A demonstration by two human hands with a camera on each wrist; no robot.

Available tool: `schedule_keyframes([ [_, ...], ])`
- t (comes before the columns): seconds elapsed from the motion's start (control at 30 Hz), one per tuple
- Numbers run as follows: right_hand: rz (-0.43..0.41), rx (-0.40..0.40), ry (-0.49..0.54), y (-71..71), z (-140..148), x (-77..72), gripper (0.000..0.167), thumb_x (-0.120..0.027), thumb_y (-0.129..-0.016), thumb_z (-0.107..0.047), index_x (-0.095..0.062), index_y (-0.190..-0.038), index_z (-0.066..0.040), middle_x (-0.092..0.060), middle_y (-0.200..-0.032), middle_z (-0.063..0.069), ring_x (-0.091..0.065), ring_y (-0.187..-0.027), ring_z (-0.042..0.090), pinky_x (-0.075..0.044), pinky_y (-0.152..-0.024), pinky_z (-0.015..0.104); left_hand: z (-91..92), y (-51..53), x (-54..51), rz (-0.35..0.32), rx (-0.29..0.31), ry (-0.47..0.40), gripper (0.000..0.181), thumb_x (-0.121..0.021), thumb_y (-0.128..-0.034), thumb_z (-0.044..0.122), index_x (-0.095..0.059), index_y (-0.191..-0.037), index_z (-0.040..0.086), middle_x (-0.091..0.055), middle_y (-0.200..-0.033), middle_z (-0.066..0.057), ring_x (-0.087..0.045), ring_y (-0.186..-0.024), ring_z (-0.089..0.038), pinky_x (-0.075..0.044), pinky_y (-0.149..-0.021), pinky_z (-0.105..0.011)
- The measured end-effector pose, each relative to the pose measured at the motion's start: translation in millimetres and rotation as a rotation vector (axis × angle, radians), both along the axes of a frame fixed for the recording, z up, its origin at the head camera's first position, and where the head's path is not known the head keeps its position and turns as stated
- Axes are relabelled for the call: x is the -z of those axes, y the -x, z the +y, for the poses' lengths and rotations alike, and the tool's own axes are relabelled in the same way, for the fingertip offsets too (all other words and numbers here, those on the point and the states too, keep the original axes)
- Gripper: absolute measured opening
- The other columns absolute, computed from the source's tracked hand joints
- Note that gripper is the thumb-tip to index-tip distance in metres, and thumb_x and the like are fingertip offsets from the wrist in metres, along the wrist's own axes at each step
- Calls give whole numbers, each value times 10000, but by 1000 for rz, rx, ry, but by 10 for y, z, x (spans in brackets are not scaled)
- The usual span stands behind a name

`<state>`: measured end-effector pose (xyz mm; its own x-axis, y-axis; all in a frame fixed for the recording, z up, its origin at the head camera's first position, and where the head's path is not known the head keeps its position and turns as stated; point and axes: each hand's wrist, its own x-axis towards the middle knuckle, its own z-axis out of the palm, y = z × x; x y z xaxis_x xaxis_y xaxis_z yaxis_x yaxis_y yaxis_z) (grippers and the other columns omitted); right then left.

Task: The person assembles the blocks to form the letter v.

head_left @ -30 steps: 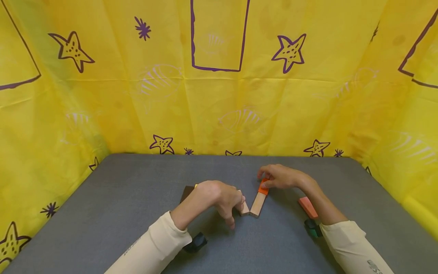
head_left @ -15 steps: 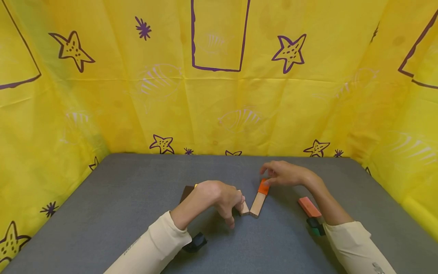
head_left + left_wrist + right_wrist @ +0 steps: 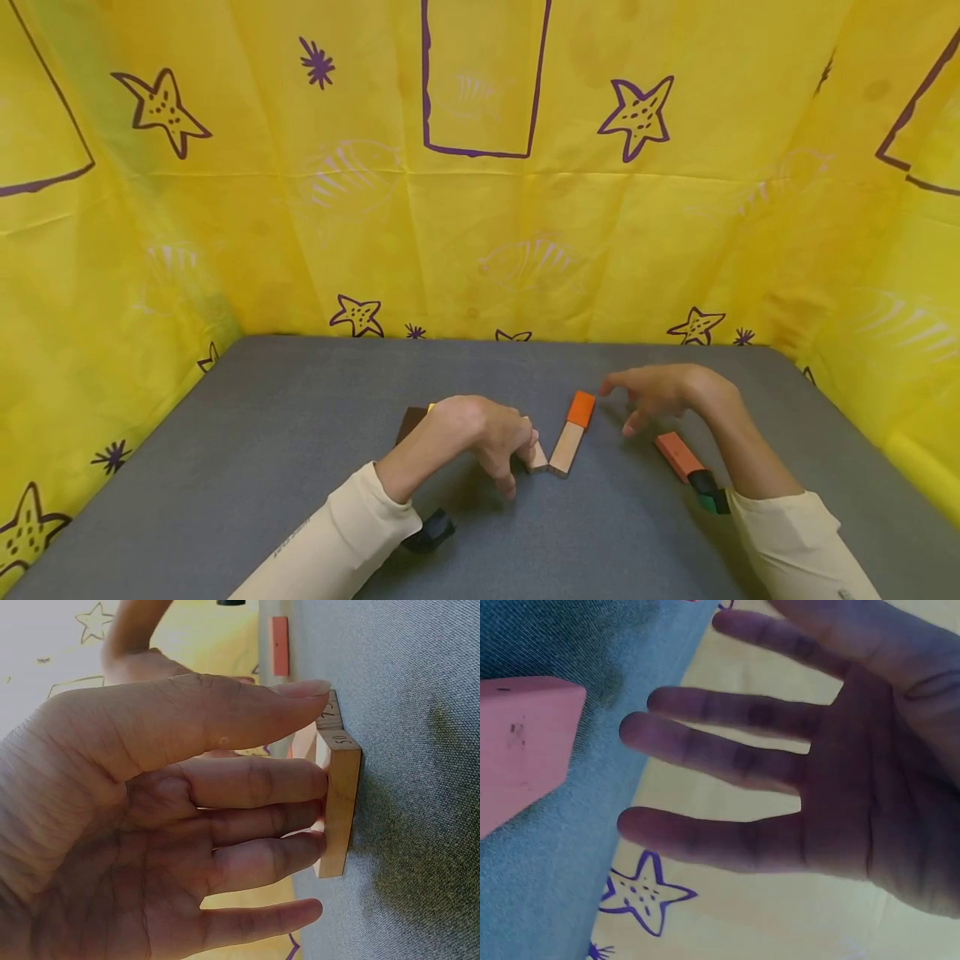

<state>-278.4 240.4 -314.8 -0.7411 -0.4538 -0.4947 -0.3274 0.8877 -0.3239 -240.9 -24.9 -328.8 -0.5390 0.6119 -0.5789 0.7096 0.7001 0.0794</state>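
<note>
My left hand (image 3: 491, 437) rests its fingertips on a plain wooden block (image 3: 342, 806) with a number on its end. In the left wrist view the fingers are fairly straight, and the thumb tip lies by the block's numbered end. A second wooden block (image 3: 566, 447) meets that one at an angle, forming a V. An orange block (image 3: 581, 409) touches its far end. To the right of these, my right hand (image 3: 660, 392) hovers over the table with fingers loosely extended, holding nothing. Nearest to it lies a pink block (image 3: 525, 746).
A dark brown block (image 3: 409, 422) lies behind the left forearm, with a sliver of a yellow piece beside it, mostly hidden. The grey table (image 3: 300, 392) is enclosed by yellow patterned cloth (image 3: 465, 217) at the back and sides.
My right hand has let go of the orange block and moved right, away from it, towards the pink block. The left hand has stayed in place on its wooden block.
</note>
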Motion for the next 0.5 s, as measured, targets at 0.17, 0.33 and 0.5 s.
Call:
schedule_keyframes([
  [0.17, -21, 92, -51, -49, 8, -12, 571, -837, -881, -151, -542, -1371, -154, -626, -1028, 97, -587, -891, 215, -559, -627, 394, 1, 6, 7, 10, 17, 6, 548, -804, -910, 422, -661, -1421, 286, -495, -1602, 39, -519, -1390, -149, -436, -1198, -403],
  [0.33, -47, 159, -89, -94, 42, -24, 475, -840, -850, -95, -559, -1232, -134, -634, -954, 53, -632, -862, 225, -586, -670, 424, 0, 6, 10, 15, 27, 11, 542, -800, -914, 426, -662, -1419, 287, -494, -1602, 47, -513, -1394, -143, -437, -1195, -396],
  [0.5, -20, 180, -147, -120, 65, -1, 385, -859, -810, -85, -541, -1025, -116, -594, -918, 67, -667, -772, 287, -564, -580, 372, 0, 2, 12, 11, 19, 7, 564, -801, -915, 420, -645, -1440, 288, -452, -1646, 57, -480, -1465, -161, -415, -1218, -409],
])
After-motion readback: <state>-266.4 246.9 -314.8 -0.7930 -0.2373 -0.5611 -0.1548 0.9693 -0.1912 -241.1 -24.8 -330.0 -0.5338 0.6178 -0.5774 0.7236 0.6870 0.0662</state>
